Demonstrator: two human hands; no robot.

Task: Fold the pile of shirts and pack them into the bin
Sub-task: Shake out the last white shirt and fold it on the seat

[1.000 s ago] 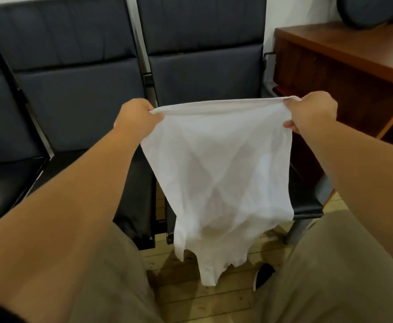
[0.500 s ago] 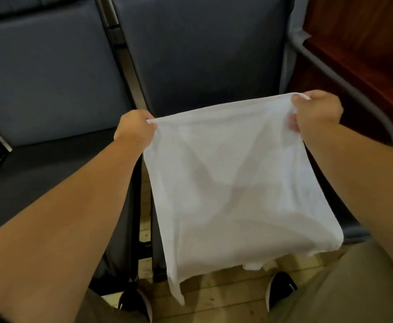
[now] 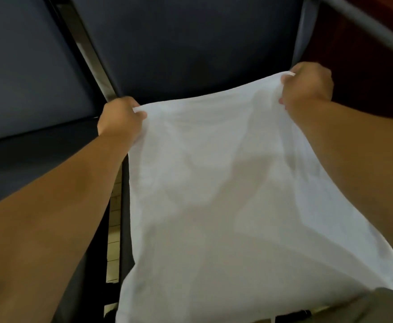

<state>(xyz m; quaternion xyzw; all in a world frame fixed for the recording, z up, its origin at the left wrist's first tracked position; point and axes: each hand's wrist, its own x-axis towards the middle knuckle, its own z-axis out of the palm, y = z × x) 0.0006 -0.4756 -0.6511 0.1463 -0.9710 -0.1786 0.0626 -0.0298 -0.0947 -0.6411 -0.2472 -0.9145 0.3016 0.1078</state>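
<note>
Nearest, a khaki trouser leg point(image 3: 377, 306) shows at bottom R, w/ the near hem of the thin white cotton shirt point(image 3: 214, 194) draped just over it. From there the shirt runs away from the person, long axis near-to-far, spread in front of the dark blue padded chair point(image 3: 191, 43); can't tell if it touches the seat. The far edge is stretched btwn two fists. The left hand point(image 3: 121, 120) pinches the L corner, fingers curled tight on bunched cloth. The right hand point(image 3: 307, 86) does the same at the R corner but sits farther off, so the held edge slants. The cloth thus lies bodyward of the fingers, so laying it flat prob. means lowering both hands together. No bin or other container in view. Farthest R is reddish-brown wooden furniture point(image 3: 365, 78).
</note>
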